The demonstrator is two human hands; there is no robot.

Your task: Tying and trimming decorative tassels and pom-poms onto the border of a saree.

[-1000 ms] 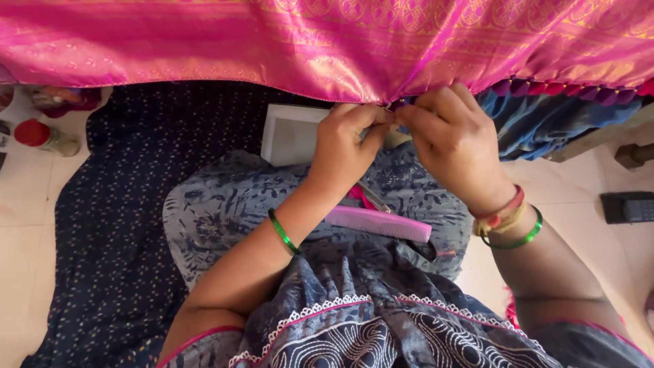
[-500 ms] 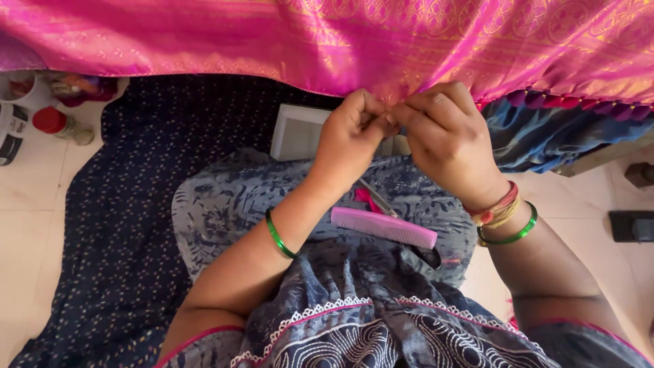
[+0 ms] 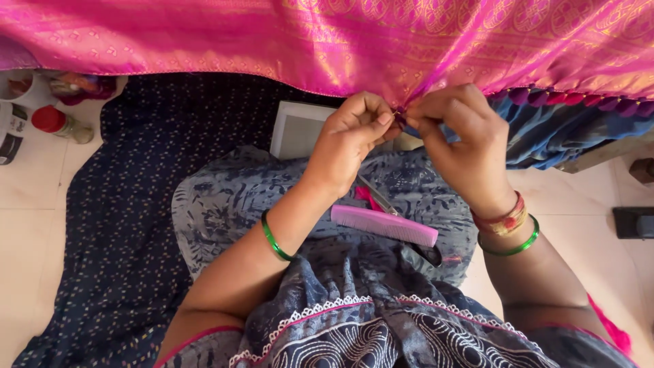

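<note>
A wide pink patterned cloth [image 3: 286, 41] with gold weave hangs across the top of the view. My left hand [image 3: 351, 140] and my right hand [image 3: 460, 140] meet at its lower edge, both pinching the hem and the threads there between fingertips. Finished pink and purple tassels [image 3: 572, 102] run along the hem to the right of my hands. On my lap, below the hands, lie a pink comb [image 3: 385, 225] and a pair of scissors [image 3: 378, 195] with pink handles.
A white box [image 3: 300, 129] sits on the dark blue dotted cloth [image 3: 116, 225] spread over the tiled floor. A red-capped bottle [image 3: 58, 123] and small containers stand at far left. Blue fabric [image 3: 565, 136] lies under the hem at right; a dark object [image 3: 633, 221] sits at the right edge.
Both hands stay pinched together on the hem, with only small finger movements. The view has shifted slightly, so the hands sit a little higher.
</note>
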